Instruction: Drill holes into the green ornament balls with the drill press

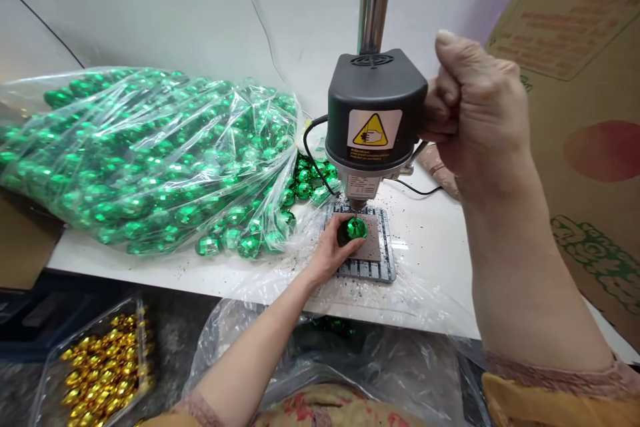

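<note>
A shiny green bauble [357, 228] sits under the chuck of a small bench drill press [377, 107]. My left hand [334, 245] is closed round its left side, thumb in front and fingers behind, holding it on a brown pad [371, 248] over the slotted grey base [385, 272]. The drill bit comes down to the bauble's top; whether it has entered cannot be made out. Beside the black motor housing, my right hand [483, 97] is closed in a fist round the press's feed handle, which the fingers mostly hide.
A big clear bag of green baubles [150, 160] lies on the white table [185, 273] at left, some spilling out. Below left is a clear tub of gold baubles [103, 373]. A cardboard box [575, 133] stands right. Dark shavings surround the base; plastic sheeting [400, 353] hangs in front.
</note>
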Tool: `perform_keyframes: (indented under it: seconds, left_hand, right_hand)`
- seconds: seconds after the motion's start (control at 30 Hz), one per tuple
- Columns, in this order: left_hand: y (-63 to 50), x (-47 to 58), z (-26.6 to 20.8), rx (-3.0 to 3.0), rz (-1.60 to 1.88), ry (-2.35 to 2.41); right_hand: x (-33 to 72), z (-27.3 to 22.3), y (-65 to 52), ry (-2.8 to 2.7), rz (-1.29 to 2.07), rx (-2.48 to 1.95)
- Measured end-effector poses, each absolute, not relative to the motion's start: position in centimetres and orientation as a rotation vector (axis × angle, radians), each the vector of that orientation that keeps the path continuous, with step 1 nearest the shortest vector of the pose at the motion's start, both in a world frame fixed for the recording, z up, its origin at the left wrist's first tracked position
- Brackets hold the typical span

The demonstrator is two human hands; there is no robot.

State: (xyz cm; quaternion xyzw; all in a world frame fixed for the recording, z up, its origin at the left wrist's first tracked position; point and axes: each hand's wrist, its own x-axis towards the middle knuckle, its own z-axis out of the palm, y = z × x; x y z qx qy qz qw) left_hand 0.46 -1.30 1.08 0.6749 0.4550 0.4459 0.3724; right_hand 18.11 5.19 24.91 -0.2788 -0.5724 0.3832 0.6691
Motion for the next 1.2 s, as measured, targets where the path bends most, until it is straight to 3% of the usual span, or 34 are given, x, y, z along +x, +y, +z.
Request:
perform_keyframes:
  seconds: [0.1,0.63,1.2]
  left_hand:
    - [-1.2,0.5,1.0,1.715,1.153,1.151]
    - [-1.2,0.6,0.5,1.722,1.167,1.147]
    - [-1.1,0.5,0.4,1.759,1.170,1.152]
  right_hand:
    - [17.8,24.9,4.2,-1.209,0.974,-0.576]
    - [17.1,21.0,-0.3,-1.301,0.405,-0.462]
    - [17.1,17.5,-1.2,-1.292,0.244,-0.425]
